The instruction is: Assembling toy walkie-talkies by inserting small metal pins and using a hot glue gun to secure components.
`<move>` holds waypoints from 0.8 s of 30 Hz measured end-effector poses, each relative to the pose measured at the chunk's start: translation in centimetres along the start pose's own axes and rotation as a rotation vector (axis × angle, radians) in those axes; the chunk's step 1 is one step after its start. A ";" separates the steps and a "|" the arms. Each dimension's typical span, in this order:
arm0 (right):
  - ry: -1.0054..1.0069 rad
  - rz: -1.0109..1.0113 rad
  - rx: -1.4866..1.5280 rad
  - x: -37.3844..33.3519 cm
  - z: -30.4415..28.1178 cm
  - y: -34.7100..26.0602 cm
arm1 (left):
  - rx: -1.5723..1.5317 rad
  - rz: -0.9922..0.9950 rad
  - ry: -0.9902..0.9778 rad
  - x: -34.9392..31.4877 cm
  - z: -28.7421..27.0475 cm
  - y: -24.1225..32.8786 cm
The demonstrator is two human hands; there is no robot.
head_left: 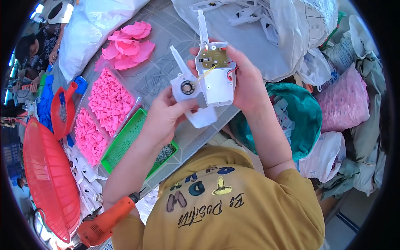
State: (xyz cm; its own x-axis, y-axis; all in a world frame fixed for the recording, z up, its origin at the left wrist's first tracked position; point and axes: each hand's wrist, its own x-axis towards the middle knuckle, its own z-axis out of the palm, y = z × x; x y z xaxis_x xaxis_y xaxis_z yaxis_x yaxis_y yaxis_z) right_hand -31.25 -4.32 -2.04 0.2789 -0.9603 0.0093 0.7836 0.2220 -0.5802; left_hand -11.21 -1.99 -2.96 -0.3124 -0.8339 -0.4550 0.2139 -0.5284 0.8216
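My left hand (162, 114) is closed on a white plastic shell half (179, 86) with a round black-rimmed speaker in it and a narrow stem pointing up. In my right hand (248, 79) is the matching white shell half (219, 87), gripped along its right side. A green-brown circuit board (213, 58) sits in its upper part, and red and yellow wires show around it. Yellow wires run between the two halves, which lie open side by side above the table's near edge. Both insides face up.
Pink small parts (110, 102) fill a divided tray beside a green basket (125, 143) of screws. Pink shells (129, 48) lie beyond. An orange power drill (106, 223) and red basket (52, 179) are at left. A teal bag (306, 112) stands at right; another person (39, 50) sits far left.
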 end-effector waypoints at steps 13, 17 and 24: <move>-0.346 -1.043 -1.585 2.4 1.6 3.2 | 0.779 0.793 0.461 -2.9 -2.1 2.7; -0.244 -0.910 -1.402 2.1 2.4 3.3 | 0.783 0.787 0.450 -3.6 -2.7 2.6; -0.149 -0.721 -1.540 2.1 1.9 3.0 | 0.753 0.677 0.316 -3.5 -2.9 2.5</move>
State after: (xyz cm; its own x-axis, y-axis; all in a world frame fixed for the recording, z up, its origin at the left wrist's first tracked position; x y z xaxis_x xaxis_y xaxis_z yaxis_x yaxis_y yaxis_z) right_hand -27.29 -5.32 -2.24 0.2503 -0.7428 0.6209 -0.4306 -0.6598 -0.6158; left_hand -6.88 -0.89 -0.32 -0.0648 -0.9782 0.1975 -0.4095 0.2065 0.8886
